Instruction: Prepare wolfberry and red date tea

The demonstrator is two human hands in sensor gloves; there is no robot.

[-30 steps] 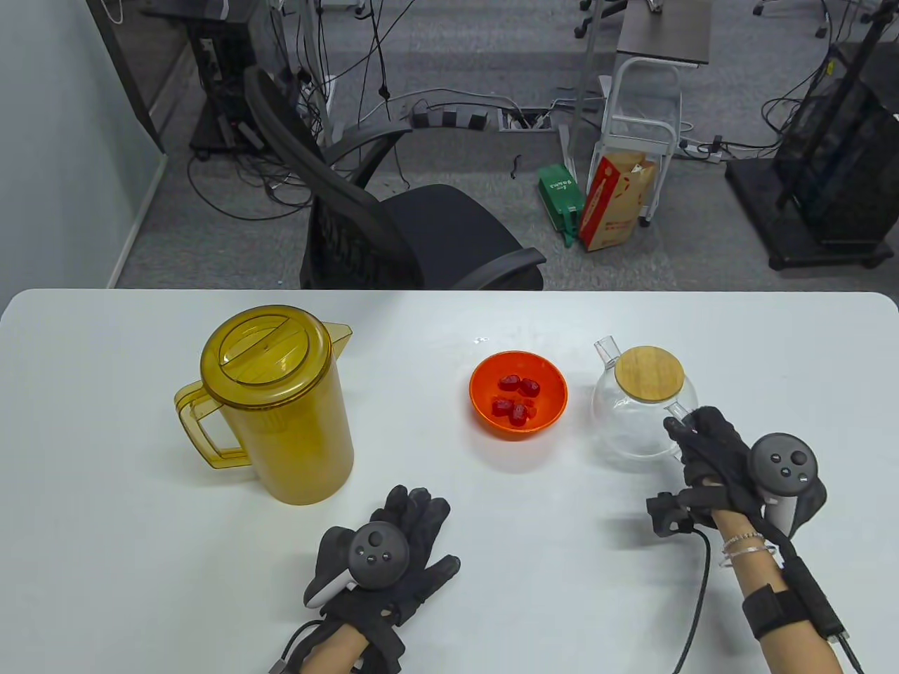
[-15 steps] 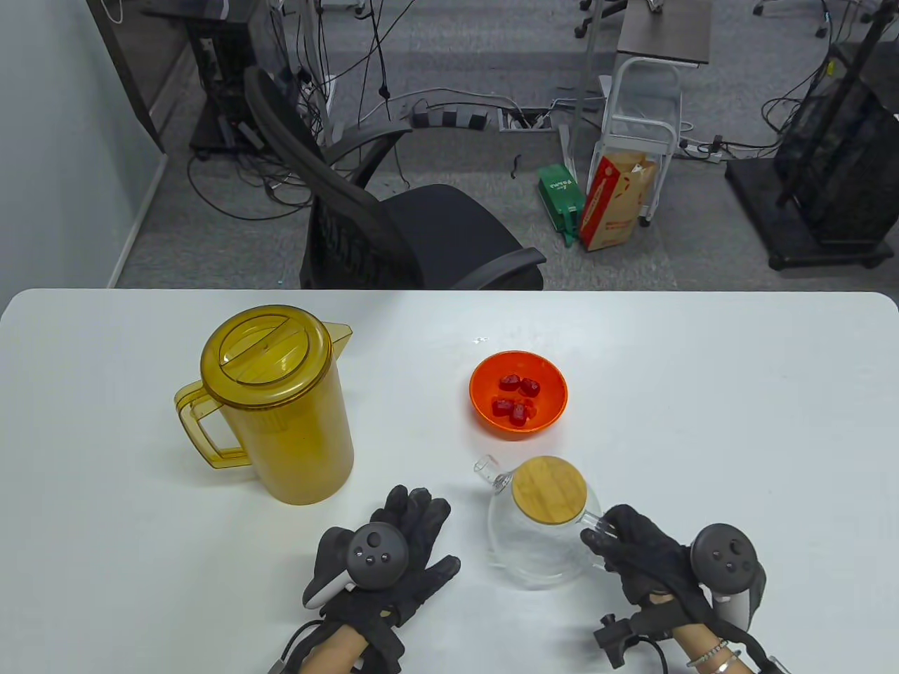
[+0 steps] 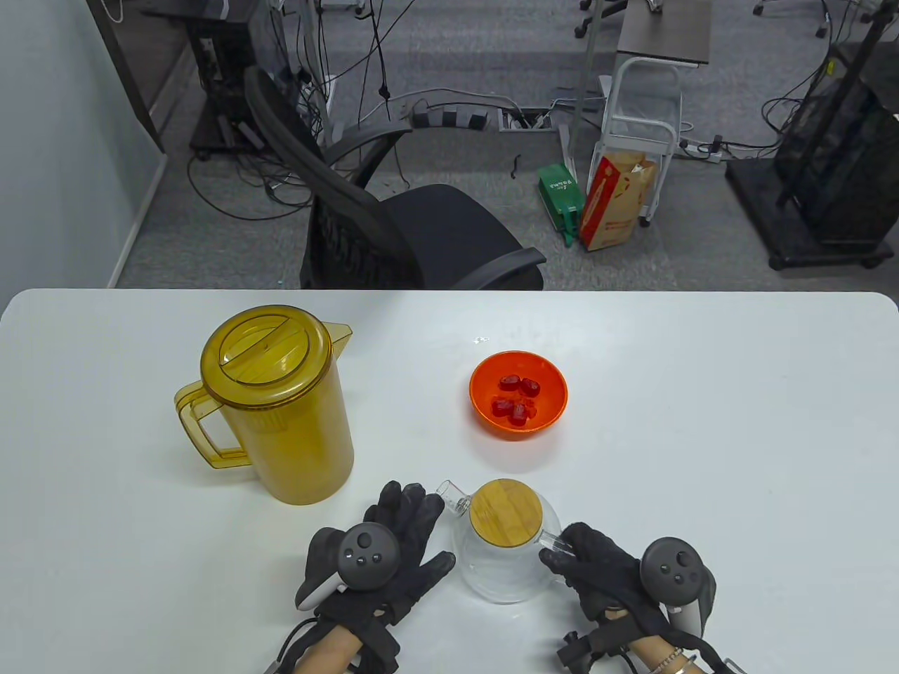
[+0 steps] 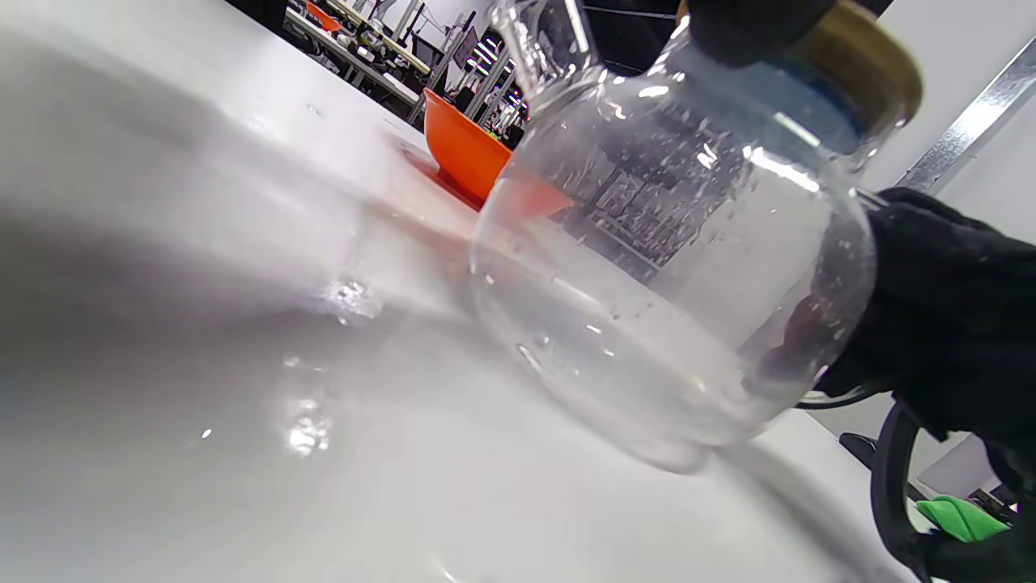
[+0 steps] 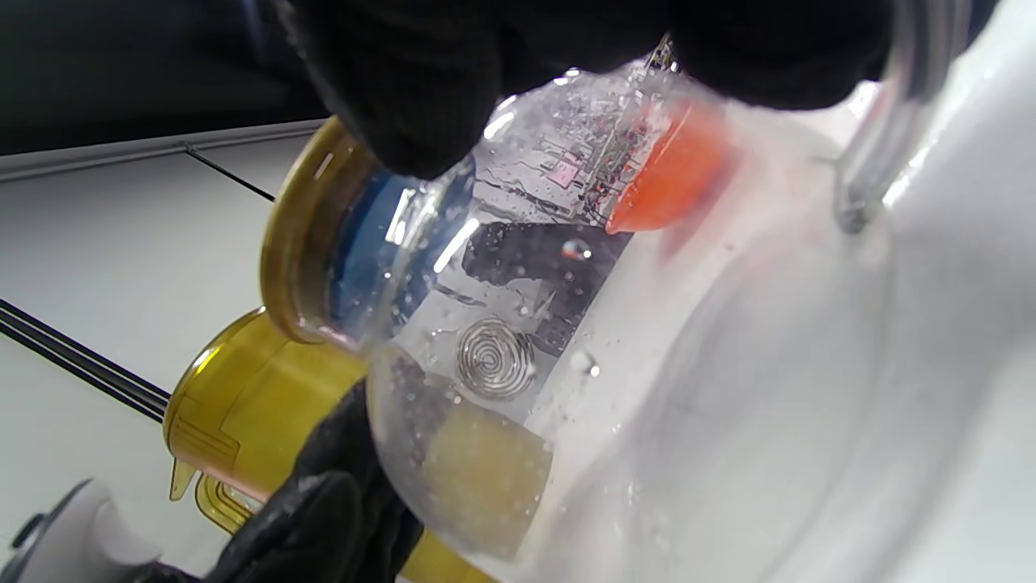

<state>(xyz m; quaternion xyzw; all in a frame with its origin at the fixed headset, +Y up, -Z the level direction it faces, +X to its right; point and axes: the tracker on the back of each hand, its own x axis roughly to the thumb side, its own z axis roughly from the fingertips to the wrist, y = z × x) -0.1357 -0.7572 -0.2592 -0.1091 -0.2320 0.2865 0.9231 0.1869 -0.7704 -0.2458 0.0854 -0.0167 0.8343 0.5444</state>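
The glass teapot (image 3: 507, 554) sat just in front of the orange bowl (image 3: 518, 395). The right hand (image 3: 605, 572) held its thin handle. The left hand (image 3: 383, 554) lay flat, fingers spread, beside it. It looked breakable and slippery; hold the handle and steady the round side.

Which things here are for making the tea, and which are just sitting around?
For the tea:
- glass teapot with a bamboo lid, its handle held by the right hand
- orange bowl holding red dates
- amber pitcher
- left hand, next to the teapot

Just lying about:
- office chair
- red and green cartons on the floor
- white cart
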